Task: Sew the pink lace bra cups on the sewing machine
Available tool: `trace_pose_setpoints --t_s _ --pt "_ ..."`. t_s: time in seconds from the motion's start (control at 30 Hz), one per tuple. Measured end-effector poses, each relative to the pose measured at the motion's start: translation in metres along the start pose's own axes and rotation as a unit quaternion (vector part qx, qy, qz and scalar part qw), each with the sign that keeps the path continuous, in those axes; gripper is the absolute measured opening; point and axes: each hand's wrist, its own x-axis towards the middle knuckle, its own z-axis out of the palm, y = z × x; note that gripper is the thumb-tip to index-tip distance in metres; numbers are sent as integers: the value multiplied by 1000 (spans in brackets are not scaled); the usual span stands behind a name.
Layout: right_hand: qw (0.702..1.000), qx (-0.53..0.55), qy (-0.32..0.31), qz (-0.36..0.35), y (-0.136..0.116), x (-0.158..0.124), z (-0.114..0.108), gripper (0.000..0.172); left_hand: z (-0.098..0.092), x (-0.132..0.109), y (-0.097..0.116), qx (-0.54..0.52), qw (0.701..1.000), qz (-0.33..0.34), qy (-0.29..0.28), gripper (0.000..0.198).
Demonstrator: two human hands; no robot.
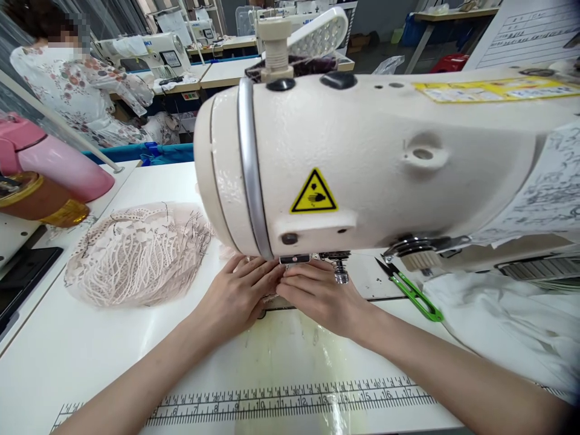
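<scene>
Both my hands are close together under the head of a cream sewing machine [371,157]. My left hand [244,293] bends over a bit of pale pink lace fabric [270,297], fingers closed and pressed down. From the other side, my right hand [319,294] closes its curled fingers at the same fabric, fingertips nearly touching the left ones. Most of that fabric is hidden by my hands and the machine head, as are the needle and some fingertips. To the left lies a rounded heap of pale pink lace pieces [140,260] with dark thread ends.
Green thread snips [414,293] lie right of my hand, beside white cloth [507,326]. A printed ruler strip [258,402] runs along the front. At left are a pink bottle [63,160], an amber jar [43,199] and a dark phone-like slab [27,284]. A person [81,90] sits beyond.
</scene>
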Motion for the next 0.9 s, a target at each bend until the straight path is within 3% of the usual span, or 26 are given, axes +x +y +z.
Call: trace_pose_setpoints --t_s 0.7,0.9 --pt "999 -21 -9 24 5 -5 -2 28 1 6 8 47 998 -39 7 42" --pt "986 -48 -121 105 1 -12 -9 33 1 7 9 59 997 -40 11 42"
